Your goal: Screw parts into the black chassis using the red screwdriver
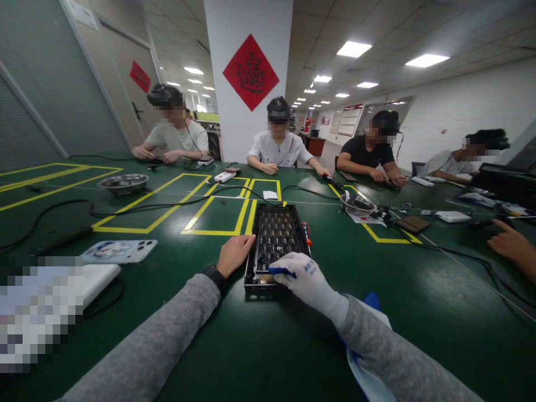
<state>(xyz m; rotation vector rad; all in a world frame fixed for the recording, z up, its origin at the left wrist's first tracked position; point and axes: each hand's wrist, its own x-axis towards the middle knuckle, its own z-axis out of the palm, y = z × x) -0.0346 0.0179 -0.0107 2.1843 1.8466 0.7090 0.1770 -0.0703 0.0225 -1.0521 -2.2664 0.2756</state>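
Observation:
A long black case (pixel 251 282) lies on the green table in front of me, with rows of small metallic pieces (pixel 276 234) in its tray. My left hand (pixel 235 254), bare with a black wristband, grips the case's left rim, its fingers bent against it. In a white glove, my right hand (pixel 304 276) is closed over the near right part of the case. A slim blue item (pixel 282 272) shows at its fingertips; its kind is unclear. Beneath those fingers, a brass-coloured part (pixel 266 279) sits at the near end. Along the right side lies a red-handled tool (pixel 307 233).
A phone (pixel 119 251) and a white device (pixel 98 279) lie left. Cables (pixel 167 202) cross the table between yellow tape outlines. Metal bowls (pixel 123 183) stand further off. Several people sit opposite; another person's hand (pixel 511 245) reaches in from the right. Blue-and-white material (pixel 372 304) lies beside my right forearm.

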